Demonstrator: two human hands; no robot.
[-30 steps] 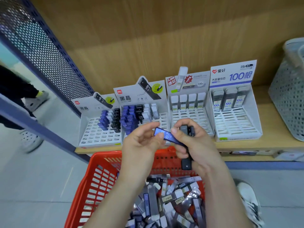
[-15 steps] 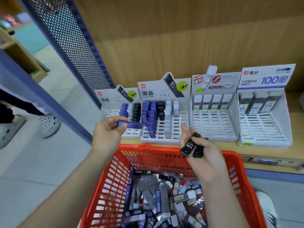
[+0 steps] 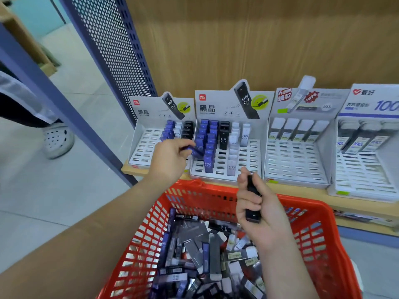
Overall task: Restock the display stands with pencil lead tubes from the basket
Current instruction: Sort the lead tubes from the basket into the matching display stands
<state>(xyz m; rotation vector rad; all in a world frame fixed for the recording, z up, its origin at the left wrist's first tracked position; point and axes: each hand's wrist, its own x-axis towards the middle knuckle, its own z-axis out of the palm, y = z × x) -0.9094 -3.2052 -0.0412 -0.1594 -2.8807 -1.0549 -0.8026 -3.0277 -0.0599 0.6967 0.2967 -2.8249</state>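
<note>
Display stands on wooden shelf

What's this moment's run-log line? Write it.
left hand: holds blue tube at second stand | right hand: holds black tube over basket

Looks like a stationery shop: white cardboard display stands on a wooden shelf, red plastic shopping basket at 6 o'clock.

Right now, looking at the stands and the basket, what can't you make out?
Head view only:
The blue tube is mostly covered by the left hand, so its label and target slot are unclear.
The right hand wraps the black tube; I cannot tell whether a second lies behind.
The rightmost display stand is cut by the right edge.
The red basket has its near end cut by the bottom edge.
</note>
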